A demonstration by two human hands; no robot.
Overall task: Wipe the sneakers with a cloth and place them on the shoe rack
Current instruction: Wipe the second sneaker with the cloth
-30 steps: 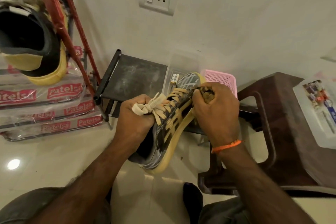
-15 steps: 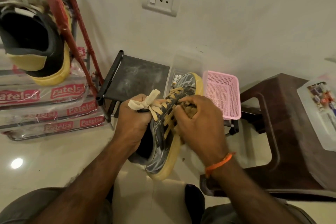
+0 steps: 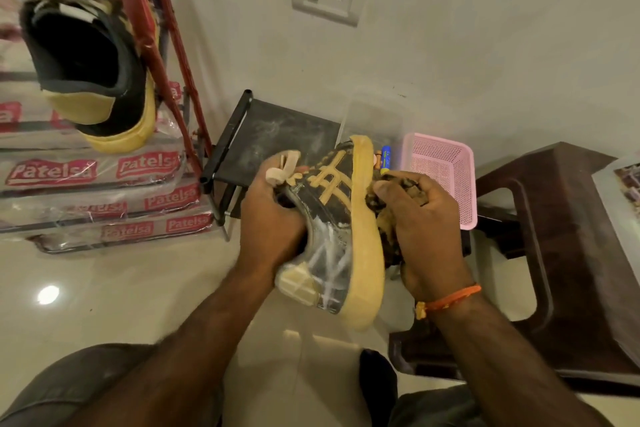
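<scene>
- Here the left hand [image 3: 273, 218] grips the sneaker [image 3: 332, 218] at its opening, fingers curled into the collar beside the tied laces [image 3: 280, 166], so that the shoe is held up off the floor and can be turned freely.
- The sneaker is tipped on its side between the two hands, toe towards the wall and heel towards the person, which presents the yellow sole edge [image 3: 367, 236] to the other hand.
- The right hand [image 3: 426, 232] is clenched round a bunched brown cloth [image 3: 401, 194], pressing it against the sole side; bunching gives a firm pad for rubbing, I judge.
- The second sneaker [image 3: 90, 69] already sits on the red shoe rack [image 3: 152, 45] at upper left, heel outward, above shelves wrapped in printed plastic.
- Behind the hands, a small black stand [image 3: 277, 135] carries a clear box and a pink basket [image 3: 446, 173]; a dark stool [image 3: 568, 253] stands to the right.
- Judging by this, wiping is under way on the last shoe, and the rack is close enough for a short lift to the left afterwards.
</scene>
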